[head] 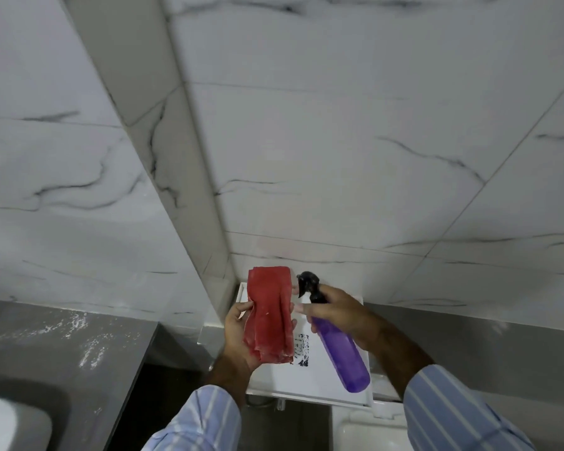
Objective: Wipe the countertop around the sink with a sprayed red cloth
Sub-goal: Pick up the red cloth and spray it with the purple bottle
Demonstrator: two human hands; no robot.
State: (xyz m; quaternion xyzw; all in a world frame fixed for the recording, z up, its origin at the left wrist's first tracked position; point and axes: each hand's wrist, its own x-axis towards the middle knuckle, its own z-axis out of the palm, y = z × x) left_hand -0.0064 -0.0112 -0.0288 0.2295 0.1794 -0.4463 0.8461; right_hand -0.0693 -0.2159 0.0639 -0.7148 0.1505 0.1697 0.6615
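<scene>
Red cloth [269,315], folded into a long pad, stands upright in the left hand [240,336], with the thumb across its left edge and the other fingers closed behind it. Just beside it, the right hand [341,315] is wrapped around the neck of a purple spray bottle [341,348]; its black trigger head [308,284] points at the cloth, almost touching its upper right edge, and the bottle's body tilts down to the right. Both hands are held above a white cistern lid [323,382] against the veined marble wall tiles [339,141]. Both striped blue sleeves [453,415] show at the lower edge. Well apart, at the lower left, the grey worktop [62,336] carries pale streaks, and the white sink [0,424] sits at its near corner
</scene>
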